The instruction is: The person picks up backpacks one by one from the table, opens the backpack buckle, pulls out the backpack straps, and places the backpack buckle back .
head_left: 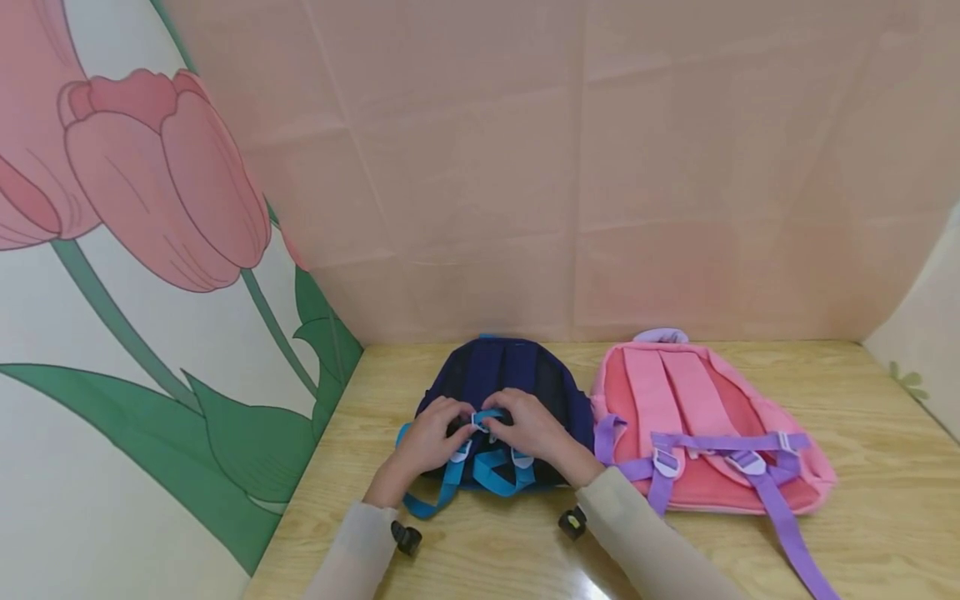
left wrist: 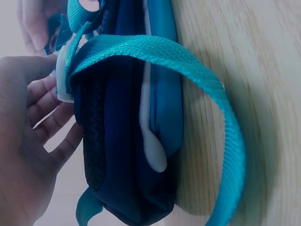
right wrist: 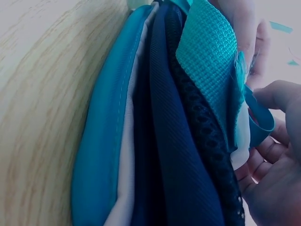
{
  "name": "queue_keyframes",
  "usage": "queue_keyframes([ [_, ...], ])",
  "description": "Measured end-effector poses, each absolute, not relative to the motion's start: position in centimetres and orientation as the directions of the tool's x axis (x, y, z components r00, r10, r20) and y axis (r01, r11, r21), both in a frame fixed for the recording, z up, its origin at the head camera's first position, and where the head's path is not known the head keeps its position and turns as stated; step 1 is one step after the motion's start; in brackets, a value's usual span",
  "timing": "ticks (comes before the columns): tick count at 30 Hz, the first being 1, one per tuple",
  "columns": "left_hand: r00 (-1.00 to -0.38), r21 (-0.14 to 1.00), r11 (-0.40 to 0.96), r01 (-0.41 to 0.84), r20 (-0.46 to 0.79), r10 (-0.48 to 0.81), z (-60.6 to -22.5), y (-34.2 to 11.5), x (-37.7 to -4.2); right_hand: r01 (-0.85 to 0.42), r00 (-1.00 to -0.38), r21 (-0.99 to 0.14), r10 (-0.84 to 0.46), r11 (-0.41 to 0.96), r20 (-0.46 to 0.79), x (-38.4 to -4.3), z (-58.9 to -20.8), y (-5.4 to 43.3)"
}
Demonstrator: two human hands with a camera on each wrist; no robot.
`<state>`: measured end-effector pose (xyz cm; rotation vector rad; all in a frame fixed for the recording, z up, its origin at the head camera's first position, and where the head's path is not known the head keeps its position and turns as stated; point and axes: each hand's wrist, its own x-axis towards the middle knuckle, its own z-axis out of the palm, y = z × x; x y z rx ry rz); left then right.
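Observation:
A navy backpack (head_left: 480,371) lies on the table with its shoulder straps facing up. Over its middle, my left hand (head_left: 431,437) pinches a blue webbing strap by a small white buckle (head_left: 476,422). The right hand (head_left: 534,427) pinches the same blue strap (head_left: 492,413) just to the right. Two white strap adjusters (head_left: 522,459) sit below the hands, with loose blue webbing (head_left: 448,492) looping towards the front edge. In the right wrist view, a bent piece of blue strap (right wrist: 262,127) passes between thumb and fingers. Fingertips partly hide the buckle.
Close on the right lies a pink backpack (head_left: 652,383) with purple straps (head_left: 787,525), one trailing towards the table's front. The wooden table (head_left: 892,467) meets a pinkish backdrop (head_left: 465,167) behind and a tulip-printed panel (head_left: 150,183) on the left.

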<state>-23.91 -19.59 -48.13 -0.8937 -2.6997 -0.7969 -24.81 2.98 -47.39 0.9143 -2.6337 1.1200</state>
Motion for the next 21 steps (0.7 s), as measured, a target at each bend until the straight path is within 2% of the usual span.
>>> queue_keyframes([
  [11,-0.8,0.423,0.679,0.599,0.335,0.498,-48.13,-19.45,-23.85,-0.555,-0.824,-0.635,-0.459,0.538,0.332,-24.74,-47.43,2.94],
  [21,-0.797,0.422,0.677,0.604,0.332,0.504,-48.38,-19.5,-24.11,-0.581,-0.805,-0.62,-0.483,0.527,0.344,-24.7,-47.45,2.94],
])
